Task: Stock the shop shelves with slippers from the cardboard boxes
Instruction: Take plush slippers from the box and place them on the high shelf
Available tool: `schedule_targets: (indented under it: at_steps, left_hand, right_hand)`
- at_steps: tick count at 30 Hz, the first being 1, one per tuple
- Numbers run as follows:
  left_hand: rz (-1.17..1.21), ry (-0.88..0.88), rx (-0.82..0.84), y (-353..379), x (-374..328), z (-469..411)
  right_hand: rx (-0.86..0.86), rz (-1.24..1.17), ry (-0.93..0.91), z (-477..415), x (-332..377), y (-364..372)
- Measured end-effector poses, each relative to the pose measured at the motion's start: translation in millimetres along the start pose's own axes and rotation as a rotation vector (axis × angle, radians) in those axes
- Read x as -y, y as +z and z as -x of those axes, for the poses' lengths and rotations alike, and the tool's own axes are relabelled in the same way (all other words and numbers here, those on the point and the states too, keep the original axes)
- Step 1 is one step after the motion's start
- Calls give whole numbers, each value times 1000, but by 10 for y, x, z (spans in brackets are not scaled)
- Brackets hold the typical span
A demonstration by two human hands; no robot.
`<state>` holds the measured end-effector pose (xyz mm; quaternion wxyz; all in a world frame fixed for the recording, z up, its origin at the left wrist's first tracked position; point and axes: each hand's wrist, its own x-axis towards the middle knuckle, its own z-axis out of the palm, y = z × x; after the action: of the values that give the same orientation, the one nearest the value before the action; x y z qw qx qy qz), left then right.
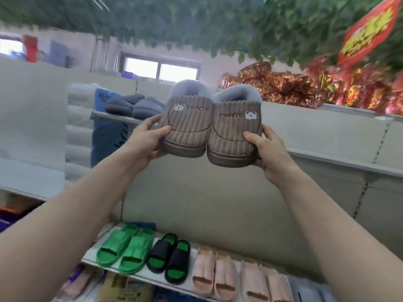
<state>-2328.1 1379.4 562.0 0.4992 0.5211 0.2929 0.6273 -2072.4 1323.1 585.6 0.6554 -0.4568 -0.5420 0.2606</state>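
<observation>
I hold a pair of brown corduroy slippers with grey fleece lining and a small bear patch, raised in front of the upper shelf (327, 159). My left hand (147, 141) grips the left slipper (187, 127) by its outer side. My right hand (269, 149) grips the right slipper (234, 136) the same way. The toes point toward me and the two slippers touch side by side. No cardboard box is in view.
A grey pair of slippers (135, 104) sits on the upper shelf to the left. The lower shelf (91, 256) holds green slides (125, 248), black-and-green slides (169, 258) and two beige pairs (214, 271). Red foil packs (305, 86) lie on top at the right.
</observation>
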Motion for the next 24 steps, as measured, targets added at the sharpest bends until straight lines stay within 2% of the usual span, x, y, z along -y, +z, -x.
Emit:
schedule_targets:
  at_steps: [4, 9, 12, 13, 14, 16, 17, 19, 21, 24]
  left_hand:
    - [-34, -72, -6, 48, -134, -500]
    - [46, -195, -50, 69, -98, -1034]
    - [57, -168, -39, 72, -15, -1332]
    - [-9, -128, -39, 83, 1, -1391]
    - [-175, -60, -34, 86, 23, -1427]
    - [-643, 137, 8, 102, 112, -1465]
    - [-804, 263, 18, 127, 158, -1452]
    - [-928, 531, 37, 186, 249, -1431]
    - [-990, 743, 60, 232, 344, -1516]
    - [-1033, 833, 117, 244, 474, -1730]
  right_hand:
    - [-52, 6, 75, -459, 44, 237]
    - [-100, -37, 182, -887, 39, 395]
    - [-52, -11, 137, -978, 10, 441]
    - [-23, 44, 95, -985, -28, 436]
    - [1, 134, 46, -968, -67, 424]
    - [38, 403, -51, -950, -143, 401]
    - [30, 546, -92, -944, -174, 397]
    - [-42, 831, -167, -990, -248, 396]
    - [-85, 997, -239, -1081, -331, 417]
    - [-72, 1057, -330, -1186, -471, 444]
